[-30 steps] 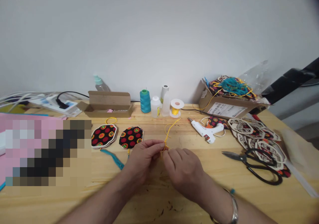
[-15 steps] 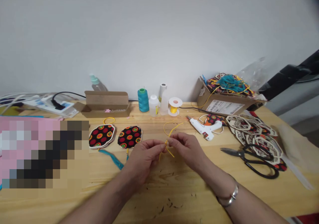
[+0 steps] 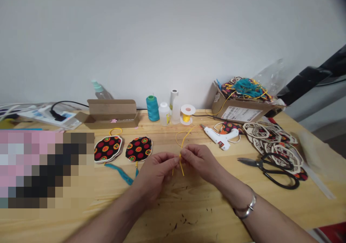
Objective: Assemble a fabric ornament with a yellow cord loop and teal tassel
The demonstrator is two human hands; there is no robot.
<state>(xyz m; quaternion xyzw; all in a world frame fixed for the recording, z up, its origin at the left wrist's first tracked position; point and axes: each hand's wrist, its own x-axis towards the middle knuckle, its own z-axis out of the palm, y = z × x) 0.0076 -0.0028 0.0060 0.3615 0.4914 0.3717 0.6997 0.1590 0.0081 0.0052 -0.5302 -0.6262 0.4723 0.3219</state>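
My left hand (image 3: 158,168) and right hand (image 3: 202,160) both pinch the yellow cord (image 3: 182,169), thumbs pressed to fingers, over the wooden table (image 3: 162,214). It sticks out beyond and below my grip. The white spool (image 3: 186,117) stands farther back; black-handled scissors (image 3: 260,164) lie to my right.

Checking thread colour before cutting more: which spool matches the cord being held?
The low white spool, right of the clear bottles, wound in yellow like the held cord. The taller spool is teal.

Centre: yellow cord (image 3: 184,136) partly hidden by left hand (image 3: 159,169) and right hand (image 3: 201,160); knotting too small to read. Left: pixelated patch (image 3: 45,171) obscures detail. Lower right: red object (image 3: 333,232) cut off.
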